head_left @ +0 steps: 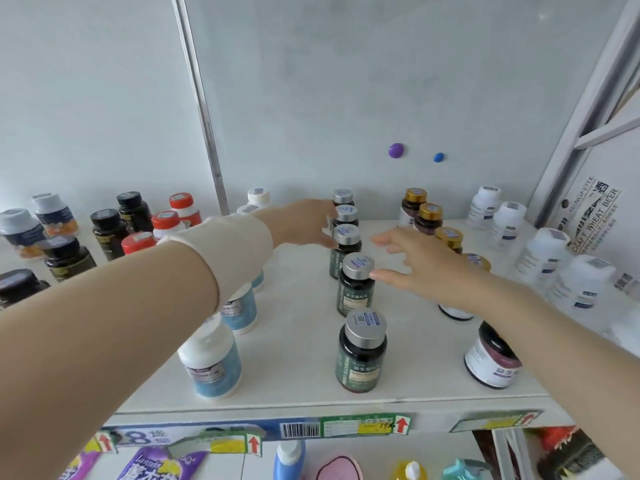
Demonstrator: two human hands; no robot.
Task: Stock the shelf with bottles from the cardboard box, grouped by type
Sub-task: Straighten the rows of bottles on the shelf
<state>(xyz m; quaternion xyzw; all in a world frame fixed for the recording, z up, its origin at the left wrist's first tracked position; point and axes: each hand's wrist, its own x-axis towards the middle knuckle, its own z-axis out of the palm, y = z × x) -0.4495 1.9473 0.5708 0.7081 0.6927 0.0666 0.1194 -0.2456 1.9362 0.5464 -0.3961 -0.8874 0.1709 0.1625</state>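
Silver-capped bottles [356, 292] between left grip [304, 220] and right grip [419, 268]

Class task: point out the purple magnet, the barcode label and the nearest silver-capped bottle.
purple magnet [396, 150], head view, centre of dome.
barcode label [300, 430], head view, middle of bars.
nearest silver-capped bottle [361, 355], head view, body below cap.

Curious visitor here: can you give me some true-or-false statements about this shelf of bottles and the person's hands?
1. The dark green bottles with silver caps stand in one line from front to back. True.
2. The right hand grips a bottle. False: its fingers are spread and hold nothing.
3. The dark bottles with gold caps stand left of the silver-capped line. False: they stand to its right.
4. A purple round dot and a smaller blue round dot sit on the white back panel. True.
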